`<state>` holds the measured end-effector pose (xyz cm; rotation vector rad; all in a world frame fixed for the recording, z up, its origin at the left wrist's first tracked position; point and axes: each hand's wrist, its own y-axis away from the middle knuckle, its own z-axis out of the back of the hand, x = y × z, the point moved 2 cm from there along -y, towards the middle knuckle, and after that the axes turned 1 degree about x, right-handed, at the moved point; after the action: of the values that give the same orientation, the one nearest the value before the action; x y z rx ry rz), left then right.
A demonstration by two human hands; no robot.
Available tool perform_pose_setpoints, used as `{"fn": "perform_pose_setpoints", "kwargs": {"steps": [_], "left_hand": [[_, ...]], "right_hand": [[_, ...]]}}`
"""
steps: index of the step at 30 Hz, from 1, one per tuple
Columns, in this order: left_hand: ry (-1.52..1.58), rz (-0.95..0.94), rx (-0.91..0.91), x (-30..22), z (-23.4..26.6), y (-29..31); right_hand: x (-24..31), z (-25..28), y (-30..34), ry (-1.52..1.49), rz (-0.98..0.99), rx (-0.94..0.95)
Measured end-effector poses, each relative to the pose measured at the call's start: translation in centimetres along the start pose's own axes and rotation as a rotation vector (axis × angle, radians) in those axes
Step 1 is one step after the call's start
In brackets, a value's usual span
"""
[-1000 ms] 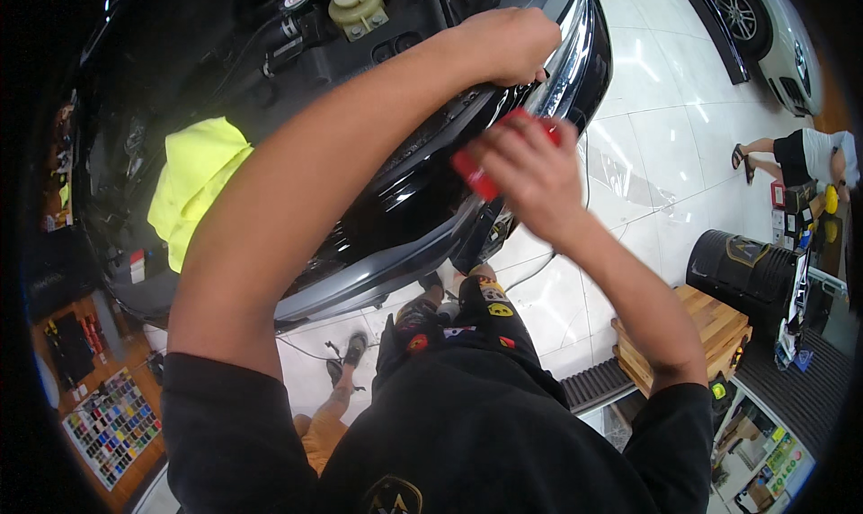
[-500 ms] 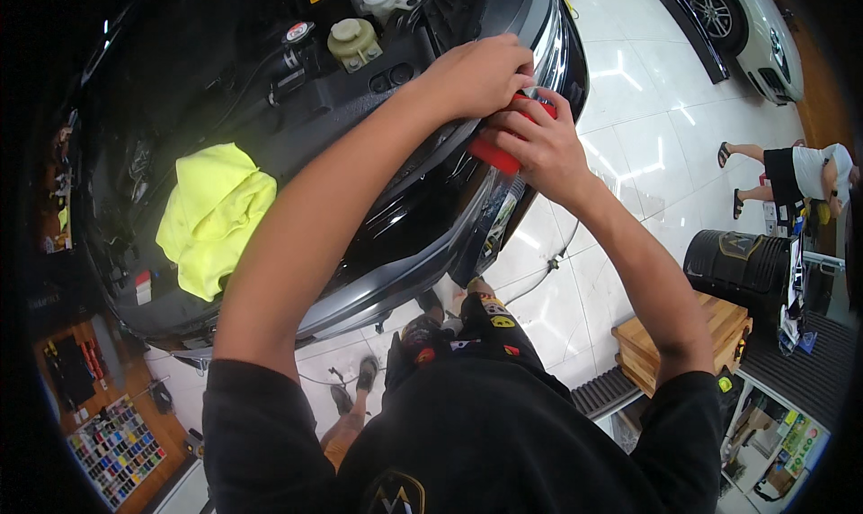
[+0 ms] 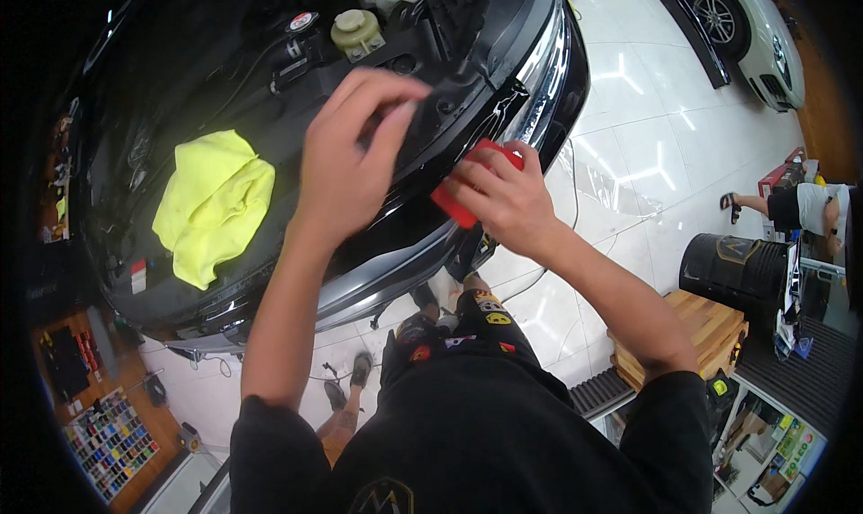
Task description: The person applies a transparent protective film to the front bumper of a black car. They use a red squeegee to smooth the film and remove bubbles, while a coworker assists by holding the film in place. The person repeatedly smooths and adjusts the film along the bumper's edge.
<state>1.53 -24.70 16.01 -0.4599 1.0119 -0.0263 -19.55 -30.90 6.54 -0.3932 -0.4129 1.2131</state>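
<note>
My right hand (image 3: 505, 199) grips a flat red block (image 3: 460, 183), its fingers bent over the top. The block is against or just over the glossy black front edge of the car (image 3: 395, 215), beside the headlight (image 3: 544, 51); I cannot tell whether it touches. My left hand (image 3: 349, 150) is raised over the engine bay, smeared by motion, its fingers curved and a gap between thumb and forefinger. Nothing shows in it. Left of it a crumpled yellow-green cloth (image 3: 211, 204) lies on the dark front panel.
A small red and white block (image 3: 137, 276) rests at the car's left front. A cream reservoir (image 3: 356, 33) stands in the engine bay. On the right are a wooden box (image 3: 688, 334), a black drum (image 3: 733, 262), a person (image 3: 809, 210) and a silver car (image 3: 764, 46).
My left hand has left the headlight and moved left over the engine bay. My right hand has shifted down and left with the red block. The person on the right has moved.
</note>
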Motion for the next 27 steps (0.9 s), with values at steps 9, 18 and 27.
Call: {"fn": "perform_pose_setpoints", "kwargs": {"steps": [9, 18, 27], "left_hand": [[-0.045, 0.071, -0.083, -0.7, 4.4, 10.7], [-0.006, 0.185, -0.257, 0.8, 7.0, 16.5], [-0.13, 0.364, -0.477, 4.4, 12.7, 19.8]], "right_hand": [[-7.0, 0.3, -0.7, 0.095, 0.097, 0.05], [5.9, 7.7, -2.0, -0.198, -0.208, -0.079], [22.5, -7.6, -6.5, -0.668, -0.395, 0.29]]}}
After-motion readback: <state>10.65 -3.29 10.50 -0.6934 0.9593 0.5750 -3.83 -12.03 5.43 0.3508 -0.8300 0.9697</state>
